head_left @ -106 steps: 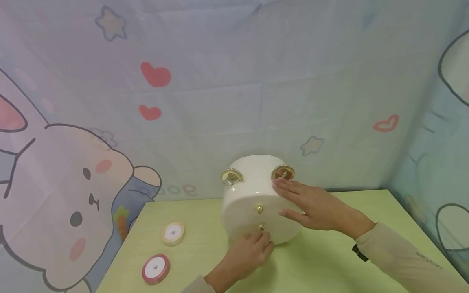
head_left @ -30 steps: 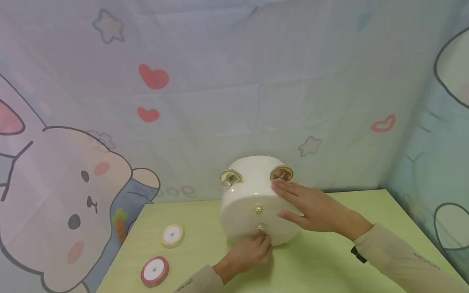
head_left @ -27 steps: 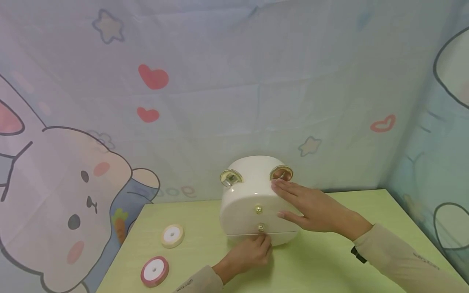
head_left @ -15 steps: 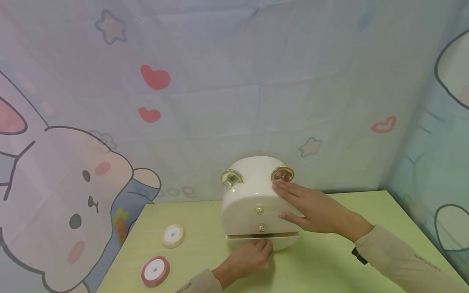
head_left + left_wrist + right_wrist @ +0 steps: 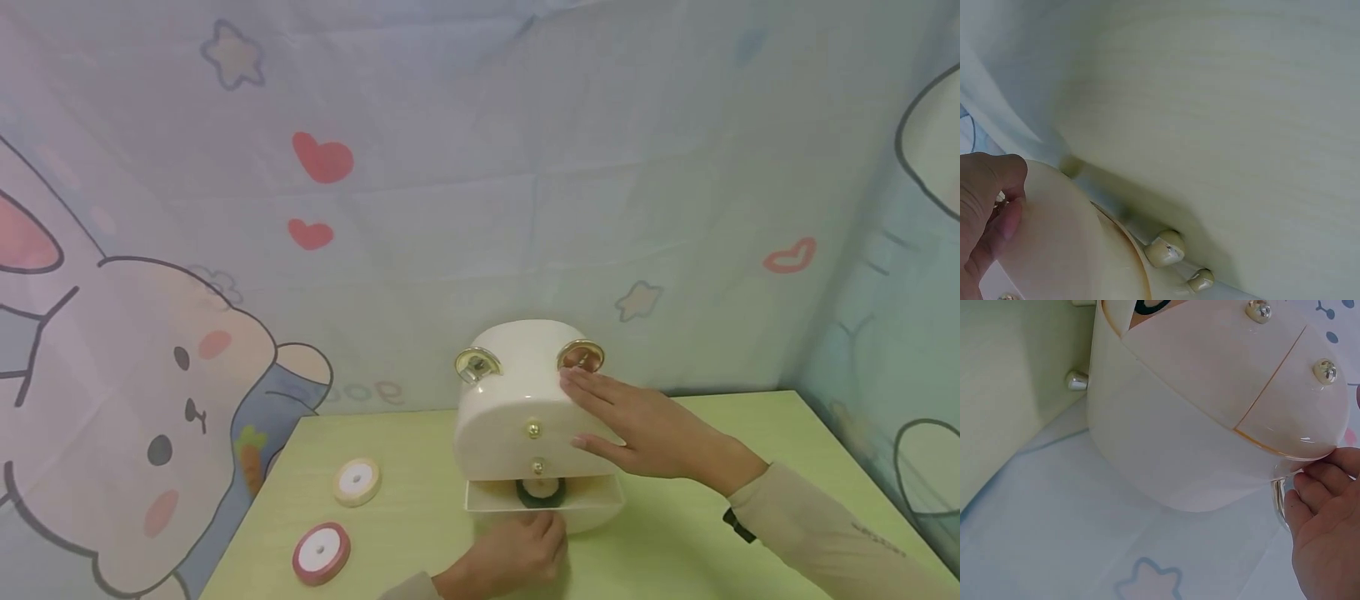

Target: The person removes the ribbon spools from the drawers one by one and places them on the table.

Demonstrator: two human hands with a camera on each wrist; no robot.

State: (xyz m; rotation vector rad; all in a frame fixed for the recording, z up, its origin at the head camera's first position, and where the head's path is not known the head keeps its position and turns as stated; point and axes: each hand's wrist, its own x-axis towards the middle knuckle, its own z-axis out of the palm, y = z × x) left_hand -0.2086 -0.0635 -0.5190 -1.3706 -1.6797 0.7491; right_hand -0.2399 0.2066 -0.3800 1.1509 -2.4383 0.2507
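While the right hand (image 5: 652, 429) rests straight-fingered on the white box (image 5: 491, 442), the left hand (image 5: 517, 552) below pinches the drawer knob (image 5: 1000, 197), best pulled level.

Box (image 5: 517, 402) was cream-white, knobs (image 5: 533, 429) gold. Pink spool (image 5: 321, 553) and yellow spool (image 5: 357, 482) were white-faced; third spool (image 5: 542, 501) was dark-rimmed. Worktop (image 5: 690, 533) was yellow-green, sleeves (image 5: 817, 525) beige. Backdrop (image 5: 450, 208) was pale lilac-blue, patterned with red-pink hearts (image 5: 324, 158), outlined stars (image 5: 234, 56) and a whitish rabbit (image 5: 112, 375).
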